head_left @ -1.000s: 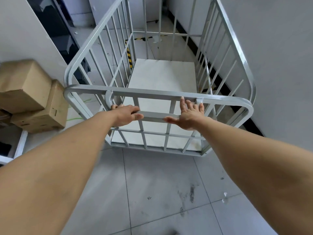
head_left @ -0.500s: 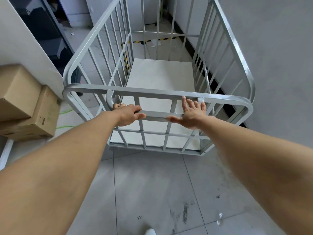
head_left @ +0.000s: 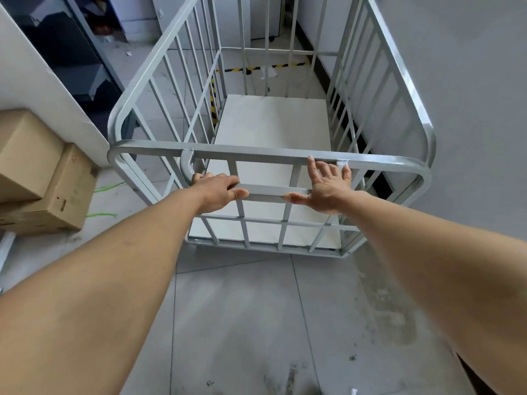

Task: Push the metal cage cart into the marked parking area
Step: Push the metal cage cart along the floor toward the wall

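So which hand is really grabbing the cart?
The left hand: its fingers curl round a crossbar of the metal cage cart. The right hand only presses flat against the bars, fingers spread straight.

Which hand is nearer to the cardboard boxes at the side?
Left. The left hand grips a bar of the cart on the side toward the cardboard boxes; the right hand presses the same bar farther away.

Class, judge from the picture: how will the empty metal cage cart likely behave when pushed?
The cage cart looks stiff: welded metal bars. Probably light for its size: its white deck is bare. Pushed on a crossbar under the rim by the left hand and right hand, it should roll, not tip, though wheels are hidden.
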A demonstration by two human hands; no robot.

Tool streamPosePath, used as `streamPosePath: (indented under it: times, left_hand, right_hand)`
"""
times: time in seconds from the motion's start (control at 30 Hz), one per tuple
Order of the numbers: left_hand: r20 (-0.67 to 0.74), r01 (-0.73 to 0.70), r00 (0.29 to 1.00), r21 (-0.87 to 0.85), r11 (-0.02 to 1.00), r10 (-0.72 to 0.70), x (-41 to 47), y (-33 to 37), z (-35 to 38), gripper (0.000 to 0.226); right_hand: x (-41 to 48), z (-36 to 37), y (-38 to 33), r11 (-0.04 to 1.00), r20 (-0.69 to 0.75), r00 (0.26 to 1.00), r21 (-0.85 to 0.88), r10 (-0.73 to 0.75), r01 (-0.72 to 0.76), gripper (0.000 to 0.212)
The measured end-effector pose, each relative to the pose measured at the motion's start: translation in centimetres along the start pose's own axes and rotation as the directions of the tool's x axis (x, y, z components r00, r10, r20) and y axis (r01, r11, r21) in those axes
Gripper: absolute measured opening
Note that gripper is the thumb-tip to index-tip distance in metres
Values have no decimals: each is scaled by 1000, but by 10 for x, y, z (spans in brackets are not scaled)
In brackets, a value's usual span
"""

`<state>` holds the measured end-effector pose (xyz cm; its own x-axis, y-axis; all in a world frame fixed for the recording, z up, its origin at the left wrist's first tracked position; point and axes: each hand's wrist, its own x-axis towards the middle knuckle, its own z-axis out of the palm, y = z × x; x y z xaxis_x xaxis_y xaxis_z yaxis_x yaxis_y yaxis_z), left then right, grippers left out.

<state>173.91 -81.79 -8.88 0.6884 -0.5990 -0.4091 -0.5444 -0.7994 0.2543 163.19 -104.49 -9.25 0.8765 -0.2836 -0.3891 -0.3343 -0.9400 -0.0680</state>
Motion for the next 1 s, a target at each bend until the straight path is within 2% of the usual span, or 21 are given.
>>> streamPosePath:
  times: [0.43,0.8,1.0]
  left_hand:
    - [-89,66,994,35,997,-63,52,43,-11,39]
    - [-30,52,998,42,998,-50,74,74,-10,33]
    - [-115,53,992,44,998,-48,93,93,-6,39]
  right_hand:
    - [46,-22,55,998,-5,998,8,-62,62,110]
    - [61,-28,99,997,-2,997,11,-72,72,113]
    - [78,-31,126,996,-27,996,-11,-90,90,114]
